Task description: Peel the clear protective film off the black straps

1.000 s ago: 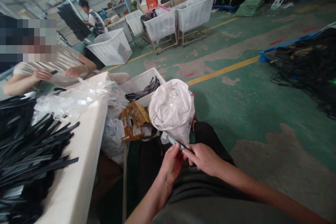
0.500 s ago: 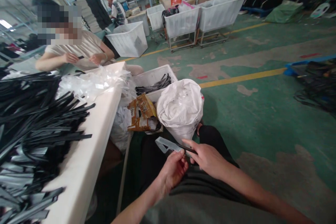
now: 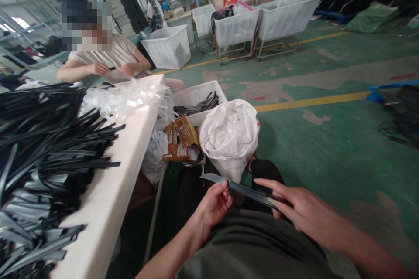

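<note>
The worktop (image 3: 132, 146) fills the left side, heaped with black strips (image 3: 55, 126), several of whose ends reach over its pale surface. Clear plastic pieces (image 3: 127, 98) lie at its far corner, some hanging over the edge. A co-worker (image 3: 106, 56) sits past that corner, holding a small dark piece in 2 hands. Beside the corner is a white bin (image 3: 193, 93) with dark strips inside, and in front of it a torn brown carton (image 3: 178, 141). A white sack (image 3: 225, 165), open at the top, stands right of the carton and directly ahead of the person's hands, taking up the space beyond them. Farther back, 2 white carts (image 3: 237, 28) stand on the green floor (image 3: 310, 148).

The person's dark strip (image 3: 247, 192), with a pale, translucent end, is held slantwise above the lap. The left hand (image 3: 211, 207) pinches it near the pale end between thumb and forefinger, the other fingers curled. The right hand (image 3: 304, 211) has its fingers nearly straight and close together around the opposite end and a thin black piece (image 3: 278, 198); which fingers press hardest, I cannot tell.
</note>
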### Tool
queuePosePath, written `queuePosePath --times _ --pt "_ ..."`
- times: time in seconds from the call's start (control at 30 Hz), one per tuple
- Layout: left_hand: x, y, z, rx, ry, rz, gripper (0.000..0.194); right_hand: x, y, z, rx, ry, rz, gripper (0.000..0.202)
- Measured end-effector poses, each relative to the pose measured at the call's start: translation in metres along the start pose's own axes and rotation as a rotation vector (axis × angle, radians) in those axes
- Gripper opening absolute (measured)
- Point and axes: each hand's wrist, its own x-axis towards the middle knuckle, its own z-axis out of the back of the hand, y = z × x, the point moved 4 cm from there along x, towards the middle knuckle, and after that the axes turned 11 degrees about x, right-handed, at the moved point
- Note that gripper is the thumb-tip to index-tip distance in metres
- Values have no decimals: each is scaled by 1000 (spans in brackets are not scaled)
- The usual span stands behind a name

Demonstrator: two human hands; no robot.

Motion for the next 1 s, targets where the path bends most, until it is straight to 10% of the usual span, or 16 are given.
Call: queuePosePath --times 0.63,0.87,1.0 --pt "4 4 -20 116 137 -14 23 23 8 -12 -15 -46 32 50" --pt "8 -11 -13 116 72 -33 25 -16 -2 14 -62 -125 -2 50" --pt "6 1 -32 190 145 -35 29 16 -4 -9 23 -179 10 41"
